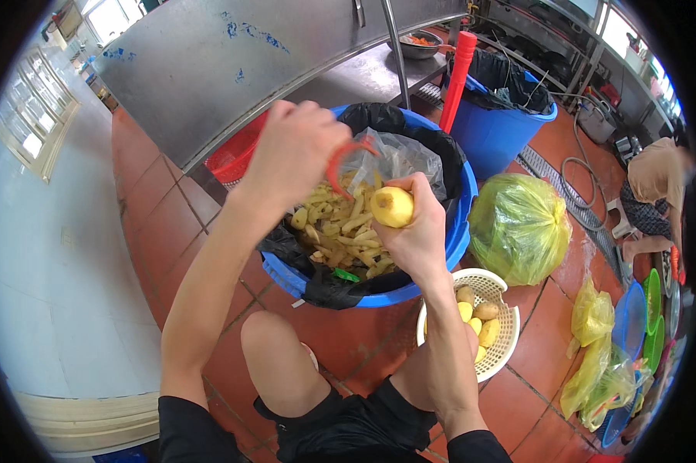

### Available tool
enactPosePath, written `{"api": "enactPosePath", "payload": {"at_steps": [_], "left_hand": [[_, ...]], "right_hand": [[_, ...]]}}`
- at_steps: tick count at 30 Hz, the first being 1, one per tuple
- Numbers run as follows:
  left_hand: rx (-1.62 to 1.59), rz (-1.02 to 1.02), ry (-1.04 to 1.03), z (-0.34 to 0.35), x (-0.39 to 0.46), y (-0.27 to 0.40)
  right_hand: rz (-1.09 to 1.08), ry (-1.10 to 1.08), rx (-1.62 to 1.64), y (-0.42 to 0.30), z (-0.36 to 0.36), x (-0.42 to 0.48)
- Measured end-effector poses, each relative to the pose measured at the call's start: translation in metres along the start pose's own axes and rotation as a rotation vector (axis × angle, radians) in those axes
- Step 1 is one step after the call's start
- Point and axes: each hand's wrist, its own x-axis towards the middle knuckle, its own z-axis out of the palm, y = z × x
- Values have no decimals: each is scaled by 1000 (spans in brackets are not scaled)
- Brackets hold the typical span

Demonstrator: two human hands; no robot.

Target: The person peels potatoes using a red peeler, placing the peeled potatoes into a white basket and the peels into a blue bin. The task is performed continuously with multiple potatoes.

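Observation:
Over a blue plastic bin [468, 231] lined with a black bag, my left hand [301, 147] is raised, its fingers closed around a red peeler [337, 168]. The peeler is blurred and stands apart from the potato. My right hand [414, 231] grips a peeled yellow potato [392, 206], with a brown patch on the end facing me. Potato peelings [354, 231] and a clear plastic bag [400, 156] lie inside the bin. Below my right forearm, a cream perforated basket [501, 362] holds several potatoes [487, 311], some peeled and some with skin; my forearm hides part of it.
A tied yellow-green bag [519, 228] and a second blue bin [498, 133] stand to the right. A steel table [238, 63] rises behind. Yellow bags [591, 330] and plastic baskets [628, 321] lie farther right, near a crouching person [652, 185]. A white wall [64, 231] borders the left.

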Motion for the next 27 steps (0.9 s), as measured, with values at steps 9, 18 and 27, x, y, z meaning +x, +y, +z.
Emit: {"api": "enactPosePath", "payload": {"at_steps": [9,18,27], "left_hand": [[-11,74,-25,27,-2,7],[-60,12,-17,5,-11,6],[244,-139,-94,50,-32,-27]], "right_hand": [[-274,59,-25,14,3,6],[-109,33,-96,13,6,3],[8,-66,228,-15,-3,3]]}}
